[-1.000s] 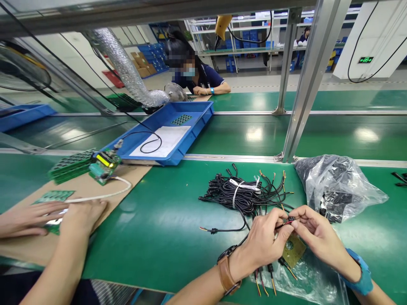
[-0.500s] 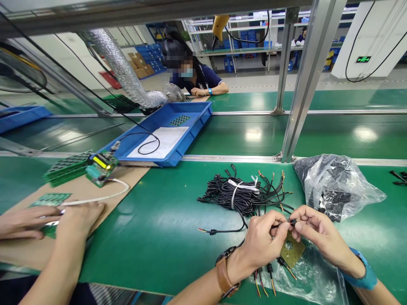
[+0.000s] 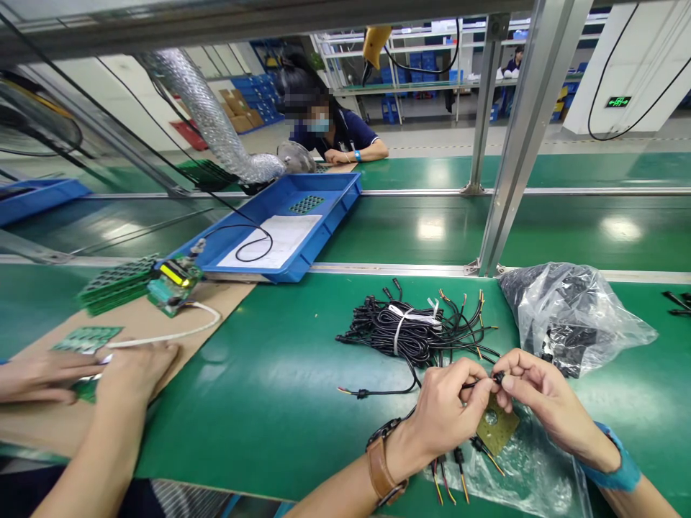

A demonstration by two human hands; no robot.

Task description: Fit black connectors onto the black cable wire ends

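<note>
L hand (image 3: pixel 448 414) and R hand (image 3: pixel 545 403) meet at approx 5 o'clock in the view, fingertips pinched from both sides on a small black connector (image 3: pixel 497 377) at the end of a thin black wire (image 3: pixel 389 392). Both hands clenched on it, L w/ a brown watch strap on the wrist, R w/ a blue wristband. Just under the hands lies a small brass-coloured circuit board (image 3: pixel 499 428) on a clear plastic sheet (image 3: pixel 532 471), w/ a few short wire ends beside it at 6 o'clock. At 12 o'clock from the hands, near, sits a bundle of black cables (image 3: pixel 410 331) tied w/ a white strap, on the green counter (image 3: pixel 281 388). At 2 o'clock, a crumpled clear plastic bag (image 3: pixel 572 309) w/ dark parts inside. Well apart at 9 o'clock, a co-worker's hands (image 3: pixel 97 370) rest on a cardboard sheet (image 3: pixel 162 313) over green PCBs (image 3: pixel 116 284). At 11 o'clock, a blue tray (image 3: pixel 335 216) w/ white paper. Far at 12 o'clock another person sits at the next line.
</note>
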